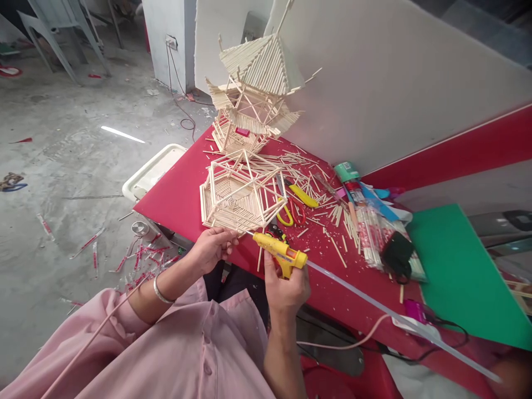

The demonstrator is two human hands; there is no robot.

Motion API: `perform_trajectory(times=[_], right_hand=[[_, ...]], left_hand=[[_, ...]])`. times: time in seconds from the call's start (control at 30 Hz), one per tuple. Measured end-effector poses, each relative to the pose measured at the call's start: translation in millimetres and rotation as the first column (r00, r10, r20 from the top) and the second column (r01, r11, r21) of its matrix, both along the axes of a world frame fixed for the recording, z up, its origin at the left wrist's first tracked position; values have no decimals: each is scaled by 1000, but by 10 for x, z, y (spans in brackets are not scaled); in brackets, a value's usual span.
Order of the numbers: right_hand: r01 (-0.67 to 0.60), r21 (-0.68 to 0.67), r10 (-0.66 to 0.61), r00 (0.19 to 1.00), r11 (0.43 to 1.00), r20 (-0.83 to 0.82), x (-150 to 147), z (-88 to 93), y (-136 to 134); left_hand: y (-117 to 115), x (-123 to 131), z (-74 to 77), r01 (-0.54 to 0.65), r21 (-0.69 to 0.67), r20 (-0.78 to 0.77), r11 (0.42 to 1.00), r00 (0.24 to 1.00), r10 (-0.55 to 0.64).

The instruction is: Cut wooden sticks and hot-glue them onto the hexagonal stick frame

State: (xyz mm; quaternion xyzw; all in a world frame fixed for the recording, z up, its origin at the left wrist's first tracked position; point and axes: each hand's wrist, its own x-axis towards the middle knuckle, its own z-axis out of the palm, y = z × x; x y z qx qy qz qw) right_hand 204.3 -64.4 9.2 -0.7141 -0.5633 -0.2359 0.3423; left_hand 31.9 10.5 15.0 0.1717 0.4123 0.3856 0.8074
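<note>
Your right hand (288, 285) grips a yellow glue gun (272, 244) at the near edge of the stick frame (239, 208) on the red table (174, 202). Your left hand (211, 250) bunches its fingers there; I cannot tell whether they grip. Behind stands a stick tower (260, 64); wrappers (143, 257) litter the grey floor (91, 177).

One head-worn camera gives the only view, set above the wearer's pink shirt (187, 349) and looking forward and steeply down. It sits near the work, with the left hand (214, 249), right hand (288, 288) and yellow glue gun (272, 245) around the middle. The outlook is wide and slanted: the red tabletop (170, 202) runs diagonally, the stick pagoda (257, 64) stands beyond at the top, and concrete floor (91, 172) fills the left
</note>
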Motion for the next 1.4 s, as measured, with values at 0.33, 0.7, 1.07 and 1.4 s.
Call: perform_trajectory(times=[0.33,0.7,1.07,1.4], right_hand=[[203,-128,-228,946,971,-230,645,-55,-277],[515,-330,-585,795,791,-162,1165,-271,-285],[-18,32,22,992,999,-121,475,76,-68],[-493,-43,486,867,869,-111,-406,-67,320]], left_hand=[[2,-2,23,10,9,-12,1000,1000,-10],[1,6,47,1,4,-29,1000,1000,-1],[-2,3,78,11,-7,-33,1000,999,-11],[-1,22,54,-2,11,-5,1000,1000,2]])
